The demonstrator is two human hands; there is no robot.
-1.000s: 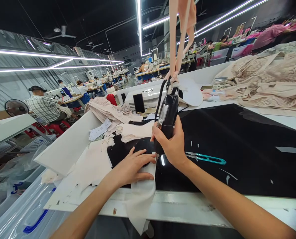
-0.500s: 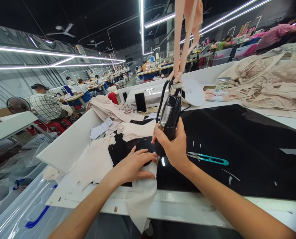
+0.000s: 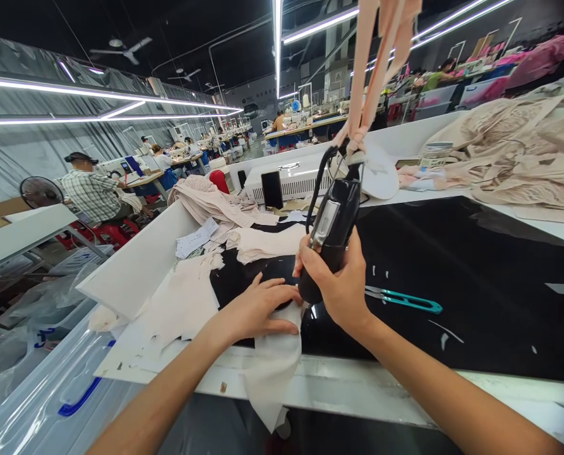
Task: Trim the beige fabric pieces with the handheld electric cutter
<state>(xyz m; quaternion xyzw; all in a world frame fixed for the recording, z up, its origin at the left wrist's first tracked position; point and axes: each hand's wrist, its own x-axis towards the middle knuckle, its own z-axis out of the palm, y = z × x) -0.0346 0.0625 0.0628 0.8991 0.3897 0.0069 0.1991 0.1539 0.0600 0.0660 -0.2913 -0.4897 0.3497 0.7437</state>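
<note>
Garment factory — sewing stations [image 3: 305,120], fabric piles [image 3: 513,158].

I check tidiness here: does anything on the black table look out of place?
Small pale scraps litter the black table, and the white fabric under the left hand droops over its front edge.

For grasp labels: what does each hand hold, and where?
Right hand grips the black hanging tool around its lower body. Left hand holds nothing; it lies flat on white fabric.
</note>
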